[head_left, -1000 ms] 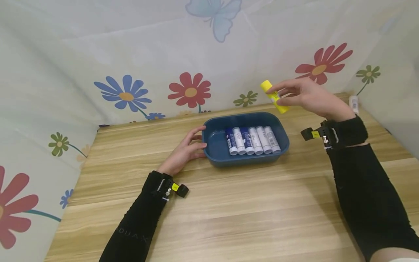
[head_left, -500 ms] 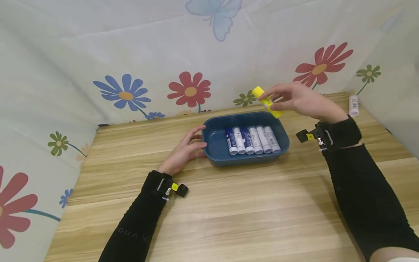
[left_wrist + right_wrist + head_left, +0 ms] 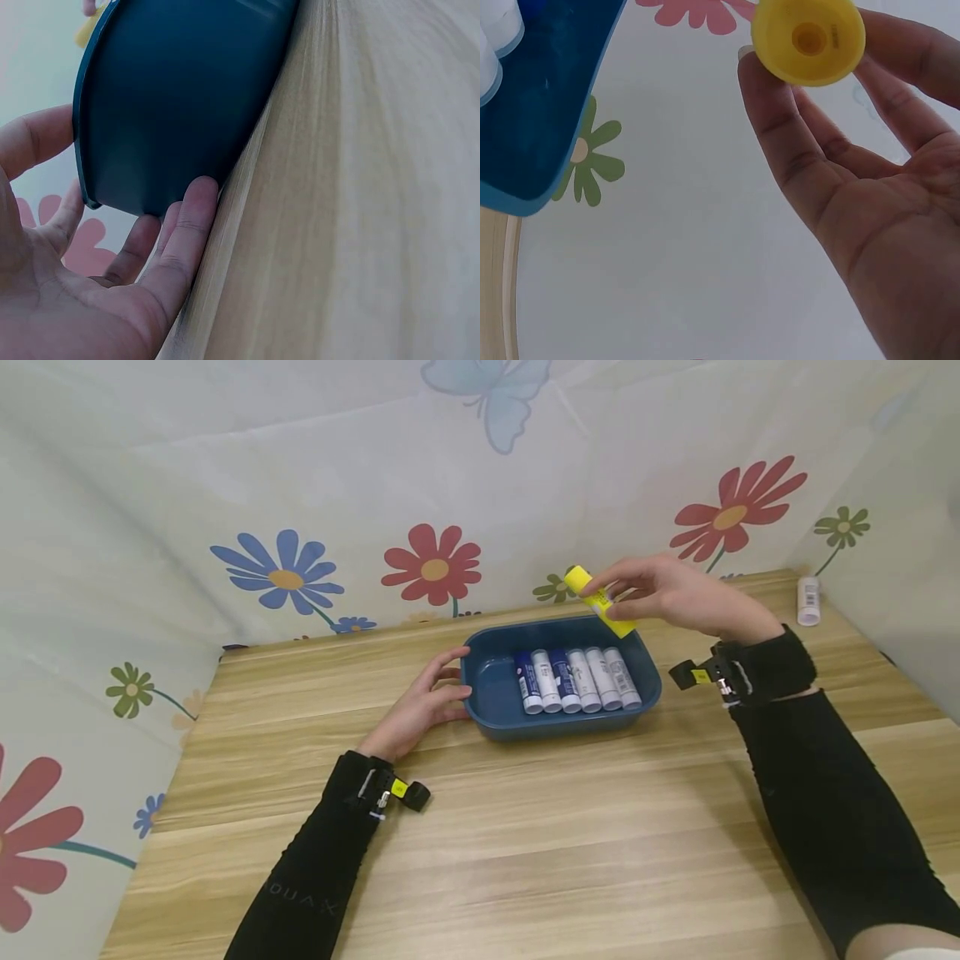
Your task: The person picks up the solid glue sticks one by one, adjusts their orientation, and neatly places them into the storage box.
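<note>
In the head view, my right hand [image 3: 667, 593] pinches a yellow glue stick [image 3: 600, 602] between thumb and fingers, tilted over the far right rim of a blue plastic bin [image 3: 491, 693]. Its round, hollow base [image 3: 808, 37] faces the right wrist camera. A row of several white and dark-blue glue sticks [image 3: 579, 681] lies side by side in the bin, with a bare stretch at the left end. My left hand [image 3: 420, 706] touches the bin's left end, its fingers spread against the rim and outer wall [image 3: 172, 105].
A lone white glue stick [image 3: 807, 601] stands at the right rear of the wooden table [image 3: 570, 843]. Behind it and at both sides hangs a white cloth backdrop [image 3: 360, 477] printed with flowers and a butterfly.
My right hand has brought the yellow glue stick left and slightly down, from beyond the bin's right corner to over its far right rim. The left hand and bin stay put.
</note>
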Demonstrator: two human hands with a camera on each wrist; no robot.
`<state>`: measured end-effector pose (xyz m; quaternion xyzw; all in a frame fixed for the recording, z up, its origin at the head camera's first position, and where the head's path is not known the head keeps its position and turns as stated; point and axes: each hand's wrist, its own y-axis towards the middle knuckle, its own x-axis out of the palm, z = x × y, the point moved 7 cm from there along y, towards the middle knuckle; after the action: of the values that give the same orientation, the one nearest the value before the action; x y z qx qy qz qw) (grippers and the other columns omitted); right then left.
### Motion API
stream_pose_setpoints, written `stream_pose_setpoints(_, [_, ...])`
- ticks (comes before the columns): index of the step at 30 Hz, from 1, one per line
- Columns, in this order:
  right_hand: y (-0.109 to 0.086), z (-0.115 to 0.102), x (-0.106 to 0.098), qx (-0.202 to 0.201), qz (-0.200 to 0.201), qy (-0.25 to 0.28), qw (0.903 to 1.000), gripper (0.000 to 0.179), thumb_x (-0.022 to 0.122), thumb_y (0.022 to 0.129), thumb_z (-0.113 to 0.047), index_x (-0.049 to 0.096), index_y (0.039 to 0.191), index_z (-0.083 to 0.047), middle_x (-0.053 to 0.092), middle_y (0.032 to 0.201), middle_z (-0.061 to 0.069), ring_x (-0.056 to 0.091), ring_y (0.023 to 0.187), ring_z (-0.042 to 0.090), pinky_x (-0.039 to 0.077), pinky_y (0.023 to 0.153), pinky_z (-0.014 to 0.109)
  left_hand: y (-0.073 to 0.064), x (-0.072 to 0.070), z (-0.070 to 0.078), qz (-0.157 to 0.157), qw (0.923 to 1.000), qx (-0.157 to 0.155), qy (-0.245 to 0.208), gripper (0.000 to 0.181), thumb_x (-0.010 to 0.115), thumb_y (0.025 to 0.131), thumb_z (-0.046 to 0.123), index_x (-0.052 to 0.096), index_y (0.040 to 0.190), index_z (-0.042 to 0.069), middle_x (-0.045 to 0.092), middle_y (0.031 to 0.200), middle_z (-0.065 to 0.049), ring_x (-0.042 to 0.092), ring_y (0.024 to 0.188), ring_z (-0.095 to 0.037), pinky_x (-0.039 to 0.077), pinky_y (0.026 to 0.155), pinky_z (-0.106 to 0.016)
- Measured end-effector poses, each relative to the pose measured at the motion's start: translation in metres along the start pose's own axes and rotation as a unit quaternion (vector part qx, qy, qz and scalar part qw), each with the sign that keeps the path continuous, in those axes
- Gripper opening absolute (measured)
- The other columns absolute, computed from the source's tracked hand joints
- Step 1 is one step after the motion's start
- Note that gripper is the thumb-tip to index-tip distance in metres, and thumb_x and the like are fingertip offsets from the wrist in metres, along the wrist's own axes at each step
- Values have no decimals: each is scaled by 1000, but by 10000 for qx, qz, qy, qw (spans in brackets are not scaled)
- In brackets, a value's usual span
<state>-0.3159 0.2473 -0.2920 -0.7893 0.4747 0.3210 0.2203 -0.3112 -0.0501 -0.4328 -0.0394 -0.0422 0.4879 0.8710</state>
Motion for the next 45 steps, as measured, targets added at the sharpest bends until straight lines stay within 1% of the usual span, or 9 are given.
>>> stream_pose_setpoints(4, [1,-1,3,-15,-47,60,10000,35,63,97,-26,60,131,-24,59,131,2,59,106,22,53,88,18,-1,1,1,-25,10000,12,-9,58,58,98,19,35,149,31,32,143,-12,47,125,-32,52,101,-49])
stream_pose_setpoints(14, [2,-6,9,-46,-16,189,9998,36,64,96,-24,61,131,-24,61,128,3,62,106,23,54,87,18,-2,0,1,-50,10000,43,-49,58,59,98,19,35,149,30,32,142,-11,46,125,-32,53,100,-47])
stream_pose_setpoints(17, [3,-8,10,-22,-32,132,9999,36,65,95,-25,61,131,-25,60,130,3,62,106,23,54,89,22,-1,1,1,-63,9999,56,-66,57,58,98,19,35,149,31,32,142,-12,46,125,-32,54,99,-47])
stream_pose_setpoints(21, [7,-10,11,50,-67,-81,9999,35,65,95,-30,61,130,-30,61,129,1,60,106,22,53,93,32,-1,2,2,-71,9999,68,-65,56,58,98,19,36,148,32,33,141,-11,46,125,-32,54,99,-46])
stream_pose_setpoints(25, [16,-15,17,16,-177,-183,9997,34,66,94,-28,63,128,-31,60,131,-1,58,112,23,52,95,42,-1,1,3,-66,9999,76,-73,56,58,98,19,37,148,32,33,141,-11,47,124,-32,54,99,-46])
stream_pose_setpoints(30, [31,-24,30,-195,-393,-239,9988,35,67,92,-16,66,126,-21,60,133,6,55,120,28,51,98,50,0,0,2,-70,9999,91,-100,56,58,98,18,36,148,31,33,140,-12,49,122,-31,54,99,-47])
stream_pose_setpoints(34, [39,-28,41,-253,-652,-238,9973,36,67,91,-11,66,126,-17,60,133,11,56,119,32,50,99,52,1,0,0,-89,9999,81,-107,57,58,98,18,35,149,29,33,140,-13,49,122,-30,53,100,-48])
stream_pose_setpoints(38, [45,-31,47,-279,-846,-253,9957,37,67,91,-10,65,128,-15,59,134,11,56,120,33,50,100,52,0,0,0,-104,9999,89,-105,58,58,98,19,34,150,29,33,140,-14,49,122,-30,53,100,-48])
stream_pose_setpoints(45, [56,-35,59,-366,-1126,-486,9918,35,68,90,-13,67,125,-17,59,135,8,57,121,32,50,101,51,1,-1,0,-61,9999,42,-113,56,59,98,19,37,147,33,34,140,-13,50,121,-30,53,99,-48])
